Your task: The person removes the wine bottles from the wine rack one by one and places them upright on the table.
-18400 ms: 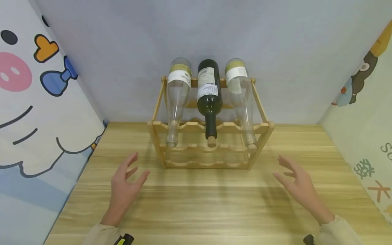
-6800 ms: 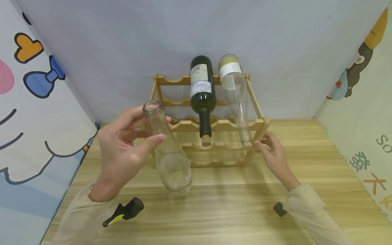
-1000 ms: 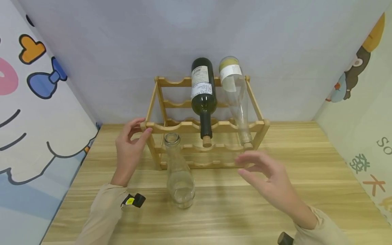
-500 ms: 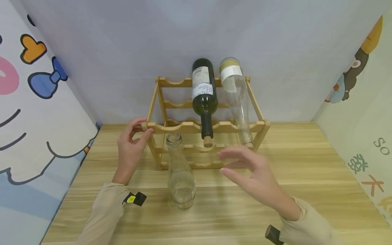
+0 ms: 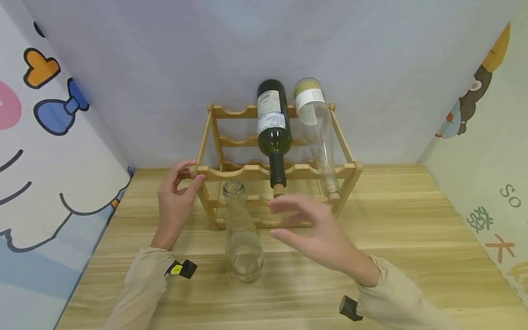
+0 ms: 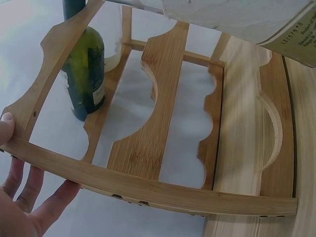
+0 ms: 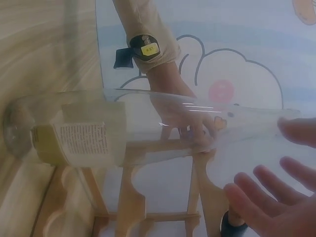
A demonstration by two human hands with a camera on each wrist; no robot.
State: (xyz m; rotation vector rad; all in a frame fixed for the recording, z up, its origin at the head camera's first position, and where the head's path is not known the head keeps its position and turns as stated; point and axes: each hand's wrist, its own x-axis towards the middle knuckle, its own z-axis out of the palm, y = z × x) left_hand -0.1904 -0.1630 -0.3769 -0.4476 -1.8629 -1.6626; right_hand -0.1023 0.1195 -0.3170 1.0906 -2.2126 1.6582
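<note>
My left hand grips the front left corner of the wooden wine rack, thumb in front and fingers around the side; the left wrist view shows those fingers under a side rail. A clear glass bottle stands upright and uncorked on the table before the rack. Right of its neck is my right hand, thumb and fingers spread, holding nothing. In the right wrist view, the clear bottle and the right hand appear apart, though the thumb lies close to the neck.
On the rack's top tier lie a dark green corked wine bottle in the middle and a clear corked bottle at right, necks forward. The top left cradle holds no bottle. Printed cloth walls stand at both sides of the table.
Over the last second my right hand has moved left toward the standing bottle. My left hand stays on the rack. Earlier, the left hand held this bottle, which first lay in the rack's left cradle.
</note>
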